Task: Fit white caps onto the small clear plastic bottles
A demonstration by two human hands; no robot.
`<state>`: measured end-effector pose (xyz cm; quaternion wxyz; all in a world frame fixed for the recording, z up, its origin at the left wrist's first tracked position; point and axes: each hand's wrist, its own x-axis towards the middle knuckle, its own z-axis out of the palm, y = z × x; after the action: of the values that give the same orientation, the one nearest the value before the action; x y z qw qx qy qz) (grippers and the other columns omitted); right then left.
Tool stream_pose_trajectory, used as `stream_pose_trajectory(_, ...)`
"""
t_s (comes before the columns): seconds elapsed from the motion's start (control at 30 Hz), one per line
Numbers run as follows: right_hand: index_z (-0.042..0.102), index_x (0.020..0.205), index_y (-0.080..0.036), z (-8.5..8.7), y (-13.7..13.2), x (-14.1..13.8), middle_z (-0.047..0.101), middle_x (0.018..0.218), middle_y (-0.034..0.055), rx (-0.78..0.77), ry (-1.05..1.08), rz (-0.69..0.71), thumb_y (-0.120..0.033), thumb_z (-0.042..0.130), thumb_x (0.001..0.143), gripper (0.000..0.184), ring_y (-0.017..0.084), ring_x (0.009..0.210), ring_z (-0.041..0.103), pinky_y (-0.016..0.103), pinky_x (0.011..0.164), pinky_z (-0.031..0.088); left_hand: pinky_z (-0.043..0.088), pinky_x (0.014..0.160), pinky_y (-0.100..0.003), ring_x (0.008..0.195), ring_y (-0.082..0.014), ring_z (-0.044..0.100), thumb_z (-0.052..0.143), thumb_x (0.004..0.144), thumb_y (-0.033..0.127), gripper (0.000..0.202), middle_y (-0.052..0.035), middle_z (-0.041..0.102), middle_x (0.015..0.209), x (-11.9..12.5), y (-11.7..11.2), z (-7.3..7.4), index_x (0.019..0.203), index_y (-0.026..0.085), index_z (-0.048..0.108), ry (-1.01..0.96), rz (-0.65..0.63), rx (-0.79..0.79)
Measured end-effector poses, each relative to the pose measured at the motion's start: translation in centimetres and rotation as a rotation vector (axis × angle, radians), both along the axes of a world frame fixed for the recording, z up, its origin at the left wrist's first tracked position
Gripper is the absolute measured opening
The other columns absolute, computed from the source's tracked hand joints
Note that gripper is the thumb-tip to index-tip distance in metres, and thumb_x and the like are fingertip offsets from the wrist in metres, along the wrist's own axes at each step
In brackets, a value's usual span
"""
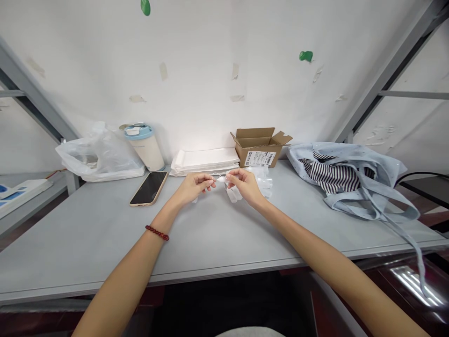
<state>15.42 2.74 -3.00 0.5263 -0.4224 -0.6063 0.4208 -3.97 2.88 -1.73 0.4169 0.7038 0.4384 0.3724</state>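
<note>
Both hands pinch at a small white piece, apparently the fiddly, fingertip part of the work.

The left hand has thumb and fingers closed at the left end of the piece, by a thin loop; the right hand pinches its right end. Whether the loop is being threaded or freed, I cannot tell; the next move seems to call for steady pinches and a slack loop. The piece is between the hands, over the middle of the table. White tabs hang or lie just left of the right hand, clear tubes beyond it; farther off are a white stack and, right of that, a box.
</note>
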Motion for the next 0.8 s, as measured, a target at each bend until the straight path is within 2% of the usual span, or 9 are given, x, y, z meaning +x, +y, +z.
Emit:
stream_pose_trajectory(0.17,0.060,0.080,-0.016,0.2,-0.3,0.0,0.058,0.056,-0.0015,0.060,-0.101,-0.040,-0.038,0.060,0.076,0.022,0.013,0.056,0.056,0.025,0.055,0.040,0.043,0.063,-0.027,0.066,-0.0137,0.054,0.061,0.075,0.041,0.029,-0.0057,0.067,0.078,0.1,0.0,-0.1,0.084,0.014,0.066,0.016,0.011,0.002)
stream_pose_trajectory(0.4,0.059,0.079,-0.017,0.6,-0.7,-0.1,0.062,0.070,0.0006,0.151,-0.170,-0.058,-0.035,0.059,0.076,0.018,0.011,0.054,0.055,0.024,0.053,0.041,0.043,0.063,-0.027,0.064,-0.0137,0.053,0.059,0.073,0.037,0.026,-0.0058,0.067,0.075,0.8,-0.8,0.4,0.079,0.013,0.067,0.065,0.061,0.047)
stream_pose_trajectory(0.8,0.060,0.080,-0.018,0.1,-0.8,-0.2,0.065,0.078,0.0026,0.211,-0.250,-0.045,-0.032,0.055,0.078,0.014,0.014,0.066,0.058,0.026,0.059,0.041,0.042,0.058,-0.027,0.058,-0.0136,0.052,0.055,0.073,0.034,0.022,-0.0049,0.066,0.069,1.6,-1.4,0.3,0.070,0.015,0.066,0.128,0.082,0.100)
